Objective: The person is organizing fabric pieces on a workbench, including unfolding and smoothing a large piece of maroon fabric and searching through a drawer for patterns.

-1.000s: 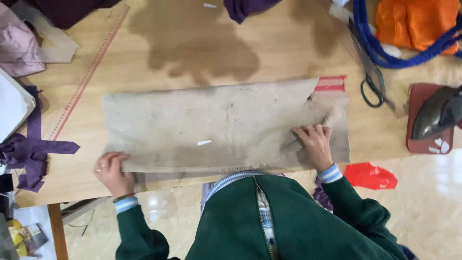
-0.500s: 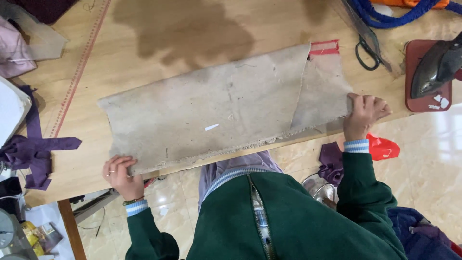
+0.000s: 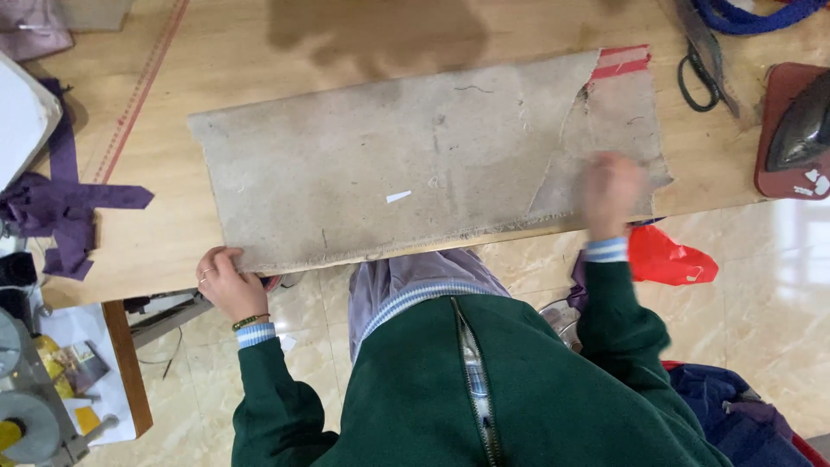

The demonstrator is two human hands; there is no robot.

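A grey felt sheet [image 3: 406, 182] lies flat across the wooden bench [image 3: 216, 60], its near edge along the bench's front edge. The left hand [image 3: 226, 281] pinches its near-left corner; the blurred right hand [image 3: 612, 186] rests on its torn right part, grip unclear. Red tape [image 3: 624, 60] marks the far-right corner; scissors [image 3: 705, 60] and an iron [image 3: 800, 121] lie beyond.

Dark green zipped jacket, blue-and-white striped cuffs; a bracelet and ring on the left hand [image 3: 226, 281].

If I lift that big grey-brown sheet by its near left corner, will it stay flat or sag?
The grey-brown sheet probably sags: it lies limp and flat, and its torn right end suggests thin felt-like stuff. It looks light. The left hand grips its corner at the wooden table edge; the blurred right hand rests on it.
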